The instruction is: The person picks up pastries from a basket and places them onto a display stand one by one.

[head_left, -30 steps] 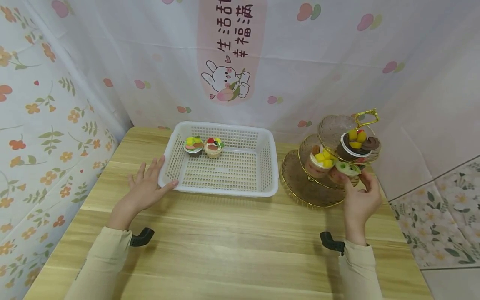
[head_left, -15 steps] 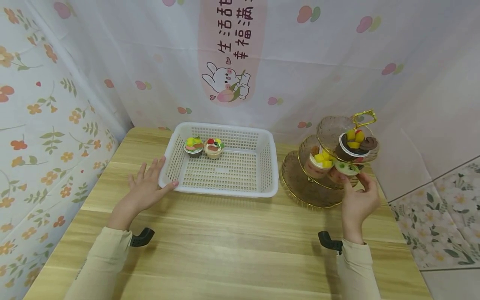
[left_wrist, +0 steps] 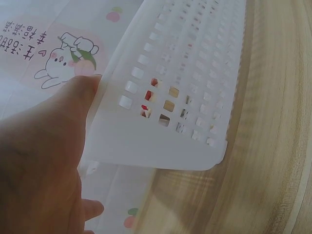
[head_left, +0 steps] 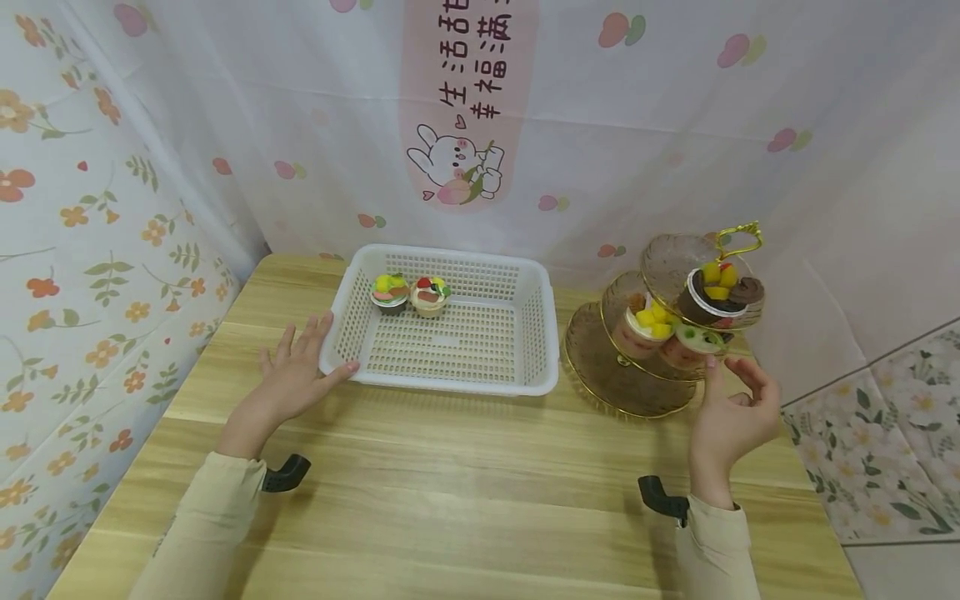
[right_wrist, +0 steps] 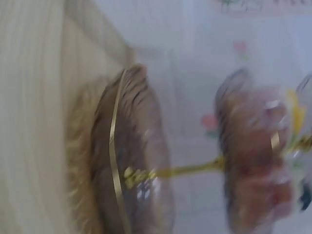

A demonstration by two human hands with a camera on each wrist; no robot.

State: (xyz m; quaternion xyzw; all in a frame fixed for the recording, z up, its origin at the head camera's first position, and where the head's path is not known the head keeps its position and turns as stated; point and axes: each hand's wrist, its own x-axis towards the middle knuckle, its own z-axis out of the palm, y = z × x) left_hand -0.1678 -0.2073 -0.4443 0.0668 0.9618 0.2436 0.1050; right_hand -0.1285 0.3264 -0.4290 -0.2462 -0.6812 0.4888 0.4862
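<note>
My left hand (head_left: 294,371) rests at the front left corner of a white plastic basket (head_left: 442,387), its thumb on the rim and its fingers spread along the outside. The left wrist view shows that thumb (left_wrist: 83,97) against the basket wall (left_wrist: 141,141). My right hand (head_left: 735,412) is beside a tiered cake stand (head_left: 630,400), fingers bent and holding nothing. Closest to its fingertips is a dessert cup (head_left: 692,346) with a green-flecked top on the middle tier. A yellow-topped dessert cup (head_left: 643,330) stands next to it. In the right wrist view, blurred, no hand shows.
Two cupcakes (head_left: 428,297) sit at the back left inside the basket. A dark chocolate cupcake (head_left: 708,295) occupies the stand's top tier, below the gold handle (head_left: 741,237). Printed curtains (head_left: 322,167) hang behind the wooden table (head_left: 465,483).
My right hand has released the green-flecked dessert cup and drawn off to the right. The cup stays on the middle tier. The left hand keeps its place at the basket.
</note>
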